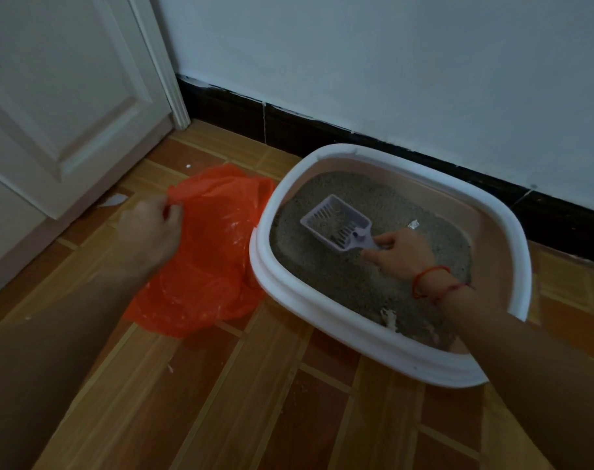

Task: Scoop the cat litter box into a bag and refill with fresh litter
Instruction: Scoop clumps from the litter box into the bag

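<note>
Left hand (155, 228): I pinch the rim of the orange bag (204, 252), beside the box.
Right hand (402, 251): I grip the scoop (336, 225) handle, over litter in the litter box (322, 310).
Progress: scooping underway; clumps (390, 320) remain; refill not started.

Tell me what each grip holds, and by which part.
Left grip: the bag, at its upper edge. Right grip: the scoop, by its handle.

Home room corner, panelled door (61, 106), tiled floor (255, 401) (wood-look), litter box (322, 310)
</note>
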A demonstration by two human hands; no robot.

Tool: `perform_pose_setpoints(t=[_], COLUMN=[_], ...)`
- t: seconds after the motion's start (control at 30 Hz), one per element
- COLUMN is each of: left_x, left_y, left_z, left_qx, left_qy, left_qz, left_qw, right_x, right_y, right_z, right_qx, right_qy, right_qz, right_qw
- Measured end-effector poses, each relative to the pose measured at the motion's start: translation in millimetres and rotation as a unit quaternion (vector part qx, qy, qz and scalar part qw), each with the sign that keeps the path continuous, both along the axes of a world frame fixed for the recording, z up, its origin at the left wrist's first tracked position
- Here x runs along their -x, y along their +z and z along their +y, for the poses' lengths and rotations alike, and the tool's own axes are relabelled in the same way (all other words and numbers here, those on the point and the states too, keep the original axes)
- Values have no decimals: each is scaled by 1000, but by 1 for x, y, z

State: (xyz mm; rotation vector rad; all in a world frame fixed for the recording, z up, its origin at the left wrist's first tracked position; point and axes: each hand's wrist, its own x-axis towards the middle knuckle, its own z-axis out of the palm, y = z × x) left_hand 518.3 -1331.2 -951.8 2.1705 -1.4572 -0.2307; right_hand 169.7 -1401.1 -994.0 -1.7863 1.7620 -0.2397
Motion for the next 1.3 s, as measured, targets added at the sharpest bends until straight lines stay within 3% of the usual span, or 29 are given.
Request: perform_pose_setpoints(t=[1.0, 1.17, 1.3], left_x=[-12, -12, -12], left_y=[-2, 1, 1], left_z=[7, 7, 5], left_qx=[4, -1, -2], left_qy=[-12, -2, 6], left_qz=[-13, -1, 4], left_qw=[1000, 1000, 1000], right_x=[-15, -25, -42], right_y=[12, 31, 52], right_z=[3, 4, 5], right_qx=[22, 23, 2], right_qy=[67, 96, 165], right_qz=[23, -33, -24], right_qw=[997, 995, 986])
